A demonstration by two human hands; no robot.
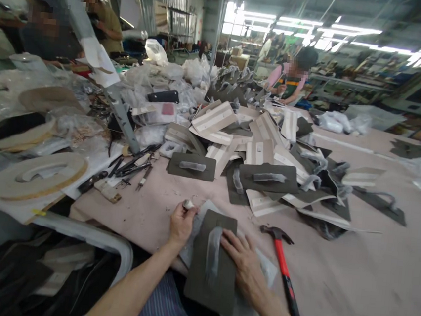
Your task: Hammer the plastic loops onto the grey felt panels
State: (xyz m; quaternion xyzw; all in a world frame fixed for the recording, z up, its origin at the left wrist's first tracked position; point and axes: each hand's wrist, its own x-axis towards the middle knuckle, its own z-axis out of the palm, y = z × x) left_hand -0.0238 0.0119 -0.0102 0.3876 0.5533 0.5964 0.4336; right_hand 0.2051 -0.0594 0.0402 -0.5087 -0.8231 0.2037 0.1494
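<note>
A dark grey leather panel (205,272) with a pale strap down its middle lies at the near edge of the table, on top of a lighter sheet. My left hand (181,222) rests at the panel's upper left corner with its fingers curled; the thumb and forefinger pinch a small pale object that I cannot make out. My right hand (243,260) lies flat on the panel's right side, fingers stretched out toward the strap. A hammer (284,269) with a red and black handle lies just right of my right hand.
A big heap of grey and white panels (262,158) covers the table's middle. Scissors and small tools (135,165) lie to the left beside tape rolls (37,176) and plastic bags. Other people work at the far left and far side. A bin (87,235) stands at my left.
</note>
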